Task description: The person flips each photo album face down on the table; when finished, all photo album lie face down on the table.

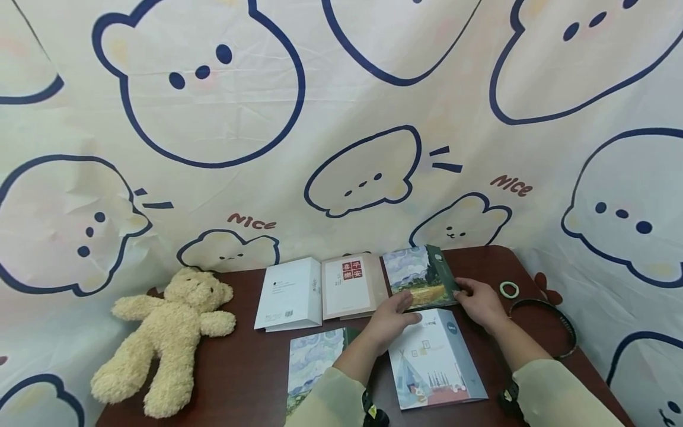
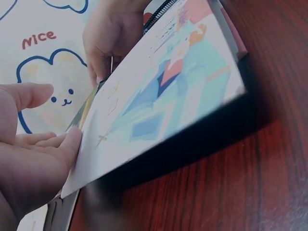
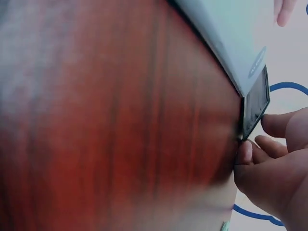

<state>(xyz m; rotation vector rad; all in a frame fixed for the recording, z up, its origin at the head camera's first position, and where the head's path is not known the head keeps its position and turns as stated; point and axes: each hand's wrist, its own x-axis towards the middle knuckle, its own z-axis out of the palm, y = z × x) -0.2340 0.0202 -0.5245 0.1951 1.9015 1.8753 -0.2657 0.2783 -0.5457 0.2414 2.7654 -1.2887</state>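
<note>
A book with a landscape painting on its cover and a dark green spine [image 1: 413, 270] lies at the back of the table. My left hand [image 1: 392, 323] is at its lower left edge, fingers extended and thumb held apart. At its right side, the fingertips of my right hand [image 1: 482, 305] touch the spine edge; the right wrist view shows thumb and fingers close around the dark corner [image 3: 257, 103]. Just in front lies a white book with a tent drawing and a blue-grey spine [image 1: 427, 356], its cover [image 2: 159, 91] filling much of the left wrist view.
A white book [image 1: 288, 293] and a beige book with red characters [image 1: 347, 290] lie side by side at the back. Another painted-cover book [image 1: 315, 356] is partly behind my left sleeve. A teddy bear [image 1: 176, 338] lies left; a pale green ring [image 1: 509, 289] and black headband [image 1: 568, 326] lie right.
</note>
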